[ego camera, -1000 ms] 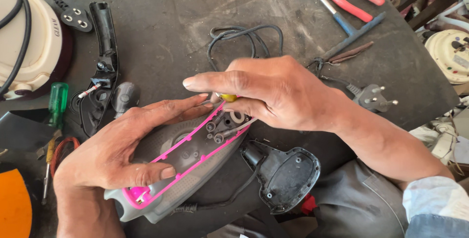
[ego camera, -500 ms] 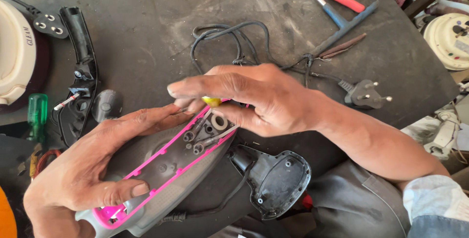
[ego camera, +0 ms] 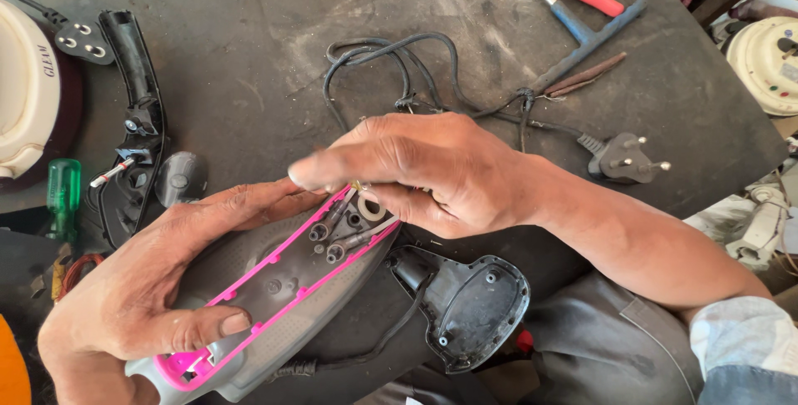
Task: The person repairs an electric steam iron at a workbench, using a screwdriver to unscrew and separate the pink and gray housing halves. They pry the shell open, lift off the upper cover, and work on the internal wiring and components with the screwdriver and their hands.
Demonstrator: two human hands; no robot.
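Holding an opened grey-and-pink iron body (ego camera: 274, 305) steady while the other hand works at its wide end.

The iron body lies on the dark table (ego camera: 249, 56) with its long axis running from lower left, near the person, up to the right. The left hand (ego camera: 158, 289) wraps the narrow lower end, thumb pressed on the pink rim, fingers (ego camera: 266, 201) stretched along the far side. The right hand (ego camera: 424, 172) comes in from the right and sits directly over the upper end, so it is the nearer hand to the exposed screw posts (ego camera: 332, 239); its fingers pinch a small yellow-tipped part (ego camera: 357, 183), too small to identify. Inside the open shell only posts and a round washer-like piece show. A black cover (ego camera: 470, 309) lies just beside the body's right end, and a black cord (ego camera: 399, 73) lies coiled beyond the hands.
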